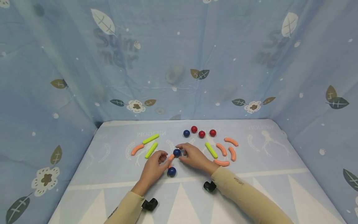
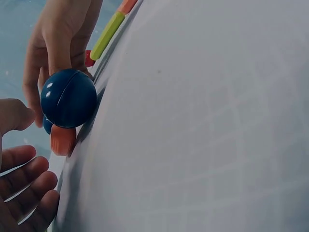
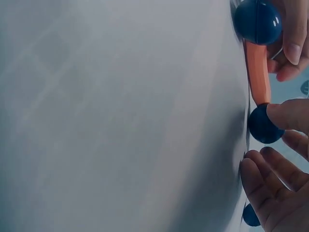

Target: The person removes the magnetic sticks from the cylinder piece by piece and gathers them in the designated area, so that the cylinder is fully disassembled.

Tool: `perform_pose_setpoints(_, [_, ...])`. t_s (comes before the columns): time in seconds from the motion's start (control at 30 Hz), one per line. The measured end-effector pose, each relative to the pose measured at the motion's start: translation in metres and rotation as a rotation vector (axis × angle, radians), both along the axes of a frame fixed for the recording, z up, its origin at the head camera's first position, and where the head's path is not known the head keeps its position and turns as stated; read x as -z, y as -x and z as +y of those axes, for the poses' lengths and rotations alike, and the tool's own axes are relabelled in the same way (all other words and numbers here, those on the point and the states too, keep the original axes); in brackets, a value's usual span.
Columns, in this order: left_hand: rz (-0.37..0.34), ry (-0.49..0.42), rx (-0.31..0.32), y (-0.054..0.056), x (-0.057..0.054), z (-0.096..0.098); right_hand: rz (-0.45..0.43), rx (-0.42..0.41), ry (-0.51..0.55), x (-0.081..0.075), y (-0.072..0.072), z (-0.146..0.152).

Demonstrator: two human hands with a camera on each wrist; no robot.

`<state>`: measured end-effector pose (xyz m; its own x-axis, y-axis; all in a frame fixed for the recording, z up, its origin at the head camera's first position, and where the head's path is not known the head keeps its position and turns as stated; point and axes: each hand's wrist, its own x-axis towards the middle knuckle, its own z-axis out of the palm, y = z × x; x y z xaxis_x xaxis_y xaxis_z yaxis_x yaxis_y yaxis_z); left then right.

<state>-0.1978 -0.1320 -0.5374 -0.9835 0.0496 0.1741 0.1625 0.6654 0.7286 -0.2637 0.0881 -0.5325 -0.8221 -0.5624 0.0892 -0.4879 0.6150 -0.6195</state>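
Observation:
A curved orange rod [image 3: 259,72] reaches between two glossy blue balls, a near one [image 1: 172,171] and a far one [image 1: 176,152]. My right hand [image 1: 195,157] is at the far ball. In the right wrist view its thumb lies on that ball and the index finger goes behind it, while the lower fingers spread past. My left hand [image 1: 154,165] hovers beside the rod with fingers loosely bent; in the left wrist view nothing sits between its thumb and fingers [image 2: 34,186].
Left of the hands lie green rods [image 1: 151,150] and another orange rod [image 1: 137,149]. Three red balls [image 1: 201,134] and a blue ball [image 1: 186,133] sit toward the back. To the right are a green rod [image 1: 211,150] and several orange rods [image 1: 232,153]. Patterned cloth walls [image 1: 173,93] surround the table.

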Motion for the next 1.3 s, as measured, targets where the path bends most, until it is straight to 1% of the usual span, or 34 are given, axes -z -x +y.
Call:
perform_pose_setpoints(0.2, [0.016,0.004,0.007,-0.001,0.002,0.0,0.016,-0.015,0.009,0.001,0.001,-0.009])
perform_pose_setpoints(0.3, [0.028,0.012,0.012,0.0,0.003,0.0,0.017,-0.003,0.006,0.003,0.001,-0.012])
perform_pose_setpoints(0.53, [0.027,0.012,0.014,-0.001,0.002,0.001,0.028,0.057,0.001,0.001,0.001,-0.007])
perform_pose_setpoints(0.77, [0.005,0.012,0.009,0.0,0.002,0.001,0.037,0.157,-0.014,0.0,-0.002,0.002])
perform_pose_setpoints(0.87, [-0.003,0.016,0.029,0.0,0.002,0.002,0.041,0.195,-0.036,0.0,-0.004,0.005])
perform_pose_setpoints(1.0, [-0.015,0.029,0.07,0.0,0.002,0.003,0.032,0.237,-0.043,0.0,-0.007,0.008])
perform_pose_setpoints(1.13, [-0.009,0.053,0.086,0.0,0.003,0.003,0.027,0.246,-0.042,0.001,-0.011,0.01])
perform_pose_setpoints(1.3, [0.017,0.084,0.065,0.0,0.004,0.005,0.031,0.236,-0.034,0.001,-0.016,0.012])
